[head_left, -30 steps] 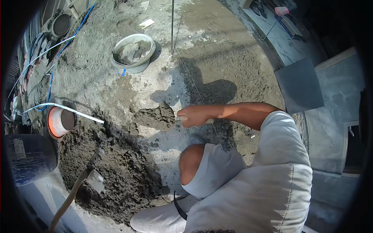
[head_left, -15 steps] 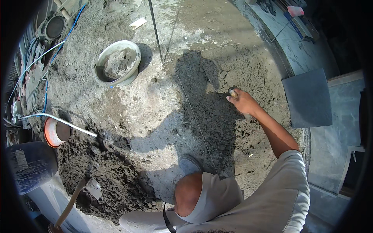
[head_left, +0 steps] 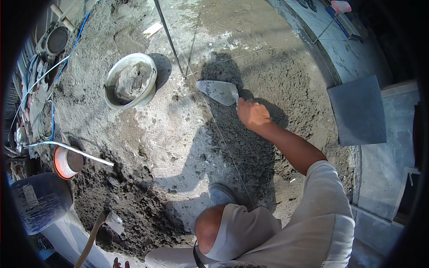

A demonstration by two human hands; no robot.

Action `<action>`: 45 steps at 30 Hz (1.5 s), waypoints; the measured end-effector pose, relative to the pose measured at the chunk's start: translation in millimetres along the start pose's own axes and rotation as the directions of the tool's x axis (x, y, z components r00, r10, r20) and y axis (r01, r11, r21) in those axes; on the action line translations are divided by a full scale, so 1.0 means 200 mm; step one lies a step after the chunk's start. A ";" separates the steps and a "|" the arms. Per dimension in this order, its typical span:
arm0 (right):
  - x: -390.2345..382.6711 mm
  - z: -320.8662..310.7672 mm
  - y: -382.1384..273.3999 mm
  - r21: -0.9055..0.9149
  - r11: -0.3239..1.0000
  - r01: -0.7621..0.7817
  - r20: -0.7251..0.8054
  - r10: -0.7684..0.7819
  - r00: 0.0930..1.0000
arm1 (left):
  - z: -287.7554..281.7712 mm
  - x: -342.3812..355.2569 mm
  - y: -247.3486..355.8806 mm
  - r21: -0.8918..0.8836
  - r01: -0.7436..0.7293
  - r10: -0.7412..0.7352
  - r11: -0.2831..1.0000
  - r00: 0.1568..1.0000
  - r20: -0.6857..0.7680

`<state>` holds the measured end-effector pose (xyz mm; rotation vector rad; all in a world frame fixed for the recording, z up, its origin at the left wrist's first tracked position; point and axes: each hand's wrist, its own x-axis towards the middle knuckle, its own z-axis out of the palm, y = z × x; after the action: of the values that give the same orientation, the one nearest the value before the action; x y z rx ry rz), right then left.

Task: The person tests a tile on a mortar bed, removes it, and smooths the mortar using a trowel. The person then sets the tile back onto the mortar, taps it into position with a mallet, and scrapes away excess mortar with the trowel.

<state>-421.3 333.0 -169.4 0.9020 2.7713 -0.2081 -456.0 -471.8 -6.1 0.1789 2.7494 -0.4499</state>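
Note:
My right hand (head_left: 254, 114) is wrapped round the handle of a trowel, with the grip mostly hidden in the fist. The trowel's pointed grey blade (head_left: 219, 92) points left, over damp, crumbly mortar (head_left: 243, 147) beside a taut string. At the bottom edge, only the fingertips of my left hand (head_left: 120, 263) show, spread apart with nothing seen in them. Nearest to it are a dark mound of mortar (head_left: 134, 210) and a wooden-handled tool (head_left: 91, 236) whose metal blade rests in that mound.
A pale basin (head_left: 132, 82) with mortar stands left of a thin upright rod (head_left: 170, 38). Further left are an orange-rimmed bucket (head_left: 67, 161), a white pipe (head_left: 80, 149) and a blue drum (head_left: 40, 201). A dark square tile (head_left: 357, 110) lies at right.
My right hand has swung left, bringing the trowel blade into sight over the mortar. The hand on the wooden handle at lower left is off it; left fingertips now show further right.

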 end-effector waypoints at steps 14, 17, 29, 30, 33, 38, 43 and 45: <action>0.43 0.02 0.78 -0.047 0.882 -0.468 0.117 0.470 0.875 | 0.07 0.23 0.26 -0.176 -0.053 0.085 0.983 0.980 0.178; 0.23 -0.14 0.39 0.015 0.961 -0.275 0.132 0.271 0.954 | 0.15 0.20 0.20 -0.192 0.048 0.003 0.980 0.966 0.257; 0.56 0.01 1.27 -0.306 0.881 -0.360 0.211 0.431 0.877 | 0.27 0.37 0.26 -0.256 0.055 0.059 0.965 0.907 0.417; 0.52 -0.03 1.26 -0.251 0.843 -0.476 0.148 0.519 0.842 | 0.30 0.36 0.22 -0.241 0.047 0.058 0.969 0.911 0.409; 0.31 -0.18 0.95 -0.189 0.844 -0.502 0.034 0.517 0.855 | 0.42 0.31 0.10 -0.204 0.004 0.077 0.979 0.918 0.388; 0.07 0.12 0.33 -0.006 0.998 0.068 0.059 -0.068 0.996 | 0.80 0.26 -0.35 -0.179 -0.138 0.190 0.974 0.929 0.318; 0.17 0.11 0.78 -0.144 0.951 -0.275 0.019 0.281 0.960 | 0.19 0.51 0.41 -0.217 -0.078 0.180 0.973 0.847 0.500; 0.36 0.11 1.03 -0.263 0.890 -0.373 0.032 0.395 0.918 | 0.30 0.48 0.22 -0.128 -0.135 0.180 0.983 0.862 0.474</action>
<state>-351.3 534.1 -221.3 1.3069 2.4023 0.1663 -518.4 -444.0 -107.1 0.2318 2.2328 -0.2770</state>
